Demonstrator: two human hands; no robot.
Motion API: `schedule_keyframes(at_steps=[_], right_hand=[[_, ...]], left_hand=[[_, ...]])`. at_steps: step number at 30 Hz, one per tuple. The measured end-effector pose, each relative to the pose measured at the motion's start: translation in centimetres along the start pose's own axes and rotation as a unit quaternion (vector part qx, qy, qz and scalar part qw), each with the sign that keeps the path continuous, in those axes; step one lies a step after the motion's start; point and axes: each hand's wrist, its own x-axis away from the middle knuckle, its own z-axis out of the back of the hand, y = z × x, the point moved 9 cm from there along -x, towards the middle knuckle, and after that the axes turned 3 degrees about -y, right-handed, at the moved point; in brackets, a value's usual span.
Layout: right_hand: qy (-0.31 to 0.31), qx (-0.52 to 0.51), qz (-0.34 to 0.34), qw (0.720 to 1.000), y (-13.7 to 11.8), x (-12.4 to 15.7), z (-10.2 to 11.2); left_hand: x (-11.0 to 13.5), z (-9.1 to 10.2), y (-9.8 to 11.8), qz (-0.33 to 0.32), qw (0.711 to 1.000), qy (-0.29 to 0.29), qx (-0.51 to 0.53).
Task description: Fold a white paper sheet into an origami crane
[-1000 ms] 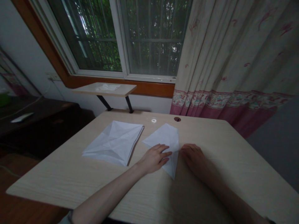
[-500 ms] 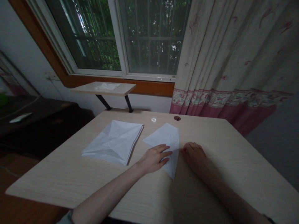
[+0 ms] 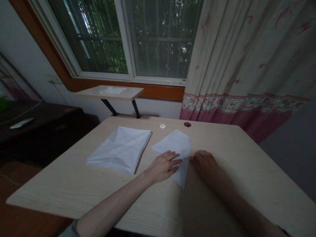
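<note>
A folded sheet of white paper point(image 3: 176, 140) lies on the desk, pointed at its near end and at its left. My left hand point(image 3: 163, 167) rests flat across it, fingers spread and palm down, holding nothing. At the paper's right edge is my right hand point(image 3: 204, 163), its fingers curled and its thumb and fingertips pinched at that edge. Shade hides part of this grip. To the left lies a stack of creased white paper point(image 3: 120, 148), apart from both hands.
The light wood desk point(image 3: 138, 200) carries a raised shelf point(image 3: 130, 94) at its back left, with a crumpled white piece point(image 3: 113, 90) on it. A round cable hole point(image 3: 187, 124) is near the back edge. A floral curtain point(image 3: 234, 79) hangs behind on the right.
The right edge of the folded paper has shifted very slightly to the right by my right hand. Both hands otherwise stay almost in place.
</note>
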Motion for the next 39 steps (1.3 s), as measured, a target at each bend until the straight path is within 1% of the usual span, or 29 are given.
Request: schedule_keyframes(at_steps=[3, 8, 12, 16, 20, 26, 33, 39], right_hand=[[0.001, -0.003, 0.008, 1.000, -0.3, 0.0, 0.3], [0.027, -0.007, 0.024, 0.999, -0.9, 0.3, 0.7], [0.027, -0.020, 0.030, 0.999, -1.2, 0.4, 0.6], [0.011, -0.039, 0.033, 0.999, -1.2, 0.4, 0.8], [-0.007, -0.056, 0.043, 0.997, -1.5, 0.3, 1.0], [-0.025, -0.070, 0.036, 0.997, -1.7, 0.1, 1.1], [-0.033, -0.097, 0.033, 0.994, -2.1, 0.0, 1.2], [-0.048, -0.154, 0.037, 0.986, -2.5, -0.1, 1.4]], left_hand=[[0.0, 0.1, 0.0, 0.003, 1.000, 0.001, -0.004], [0.0, 0.1, -0.1, 0.008, 1.000, -0.001, -0.008], [-0.1, 0.2, 0.0, 0.009, 1.000, -0.004, -0.002], [-0.1, 0.1, -0.1, 0.010, 1.000, -0.008, 0.005], [-0.1, 0.1, -0.2, 0.007, 1.000, 0.001, 0.007], [0.0, 0.3, -0.2, 0.000, 1.000, 0.008, 0.012], [-0.1, 0.6, -0.4, 0.000, 1.000, 0.010, 0.027], [-0.1, 0.5, -0.9, 0.007, 0.999, 0.013, 0.035]])
